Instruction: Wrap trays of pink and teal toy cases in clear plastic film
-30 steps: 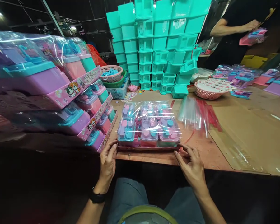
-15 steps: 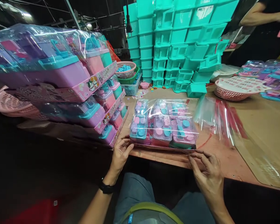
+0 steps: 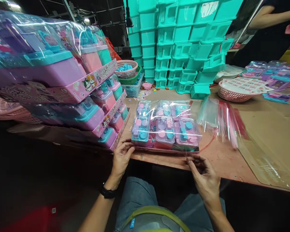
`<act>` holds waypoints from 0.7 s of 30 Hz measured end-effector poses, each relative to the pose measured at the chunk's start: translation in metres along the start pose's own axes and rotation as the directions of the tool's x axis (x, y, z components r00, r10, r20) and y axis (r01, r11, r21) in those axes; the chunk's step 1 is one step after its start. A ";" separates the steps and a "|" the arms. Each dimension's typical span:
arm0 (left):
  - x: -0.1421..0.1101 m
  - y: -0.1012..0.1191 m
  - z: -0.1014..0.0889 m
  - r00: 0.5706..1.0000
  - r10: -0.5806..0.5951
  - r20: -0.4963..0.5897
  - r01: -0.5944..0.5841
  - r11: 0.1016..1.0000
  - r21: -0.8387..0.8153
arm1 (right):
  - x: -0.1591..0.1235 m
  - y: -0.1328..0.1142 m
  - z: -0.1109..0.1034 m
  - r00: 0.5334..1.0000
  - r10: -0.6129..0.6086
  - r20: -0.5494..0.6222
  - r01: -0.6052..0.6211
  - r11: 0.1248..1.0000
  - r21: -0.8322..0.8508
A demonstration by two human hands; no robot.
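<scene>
In front of me on the table lies a display tray of small toy boxes with clear lids (image 3: 164, 129), covered by a clear plastic bag (image 3: 157, 111). My left hand (image 3: 120, 156) is at the tray's front left corner, thumb and fingers pinched on the bag's edge. Below the front right corner, my right hand (image 3: 205, 172) pinches the loose film between thumb and curled fingers. The film itself is hard to see there.
Wrapped trays (image 3: 82, 83) are stacked at left. Teal bins (image 3: 176, 48) tower behind. Plastic bags (image 3: 219, 122) lie at right, near a pink basket (image 3: 236, 93) with printed sheets. A co-worker's arm (image 3: 268, 19) shows at upper right; the table edge (image 3: 232, 177) runs before me.
My right hand has shifted slightly left along the tray's front edge, and its fingers have curled in. My left hand stays at the corner. The whole view has shifted a little.
</scene>
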State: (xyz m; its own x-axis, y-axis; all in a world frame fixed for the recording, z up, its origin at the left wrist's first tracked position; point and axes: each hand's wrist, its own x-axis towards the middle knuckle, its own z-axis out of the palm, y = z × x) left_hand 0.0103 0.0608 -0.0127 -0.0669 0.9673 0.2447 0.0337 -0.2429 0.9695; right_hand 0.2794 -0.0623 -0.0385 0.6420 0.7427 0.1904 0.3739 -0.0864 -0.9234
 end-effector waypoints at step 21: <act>0.006 -0.003 -0.006 0.998 -0.021 0.054 0.020 1.000 0.013 | 0.007 -0.021 -0.053 0.790 0.227 0.570 -0.329 0.941 0.081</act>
State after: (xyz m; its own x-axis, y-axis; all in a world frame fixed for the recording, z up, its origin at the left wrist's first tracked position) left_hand 0.0043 0.0668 -0.0139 -0.0135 0.9747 0.2230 0.0454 -0.2222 0.9739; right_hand 0.3114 -0.0899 -0.0001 0.2105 0.9454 -0.2488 0.0867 -0.2715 -0.9585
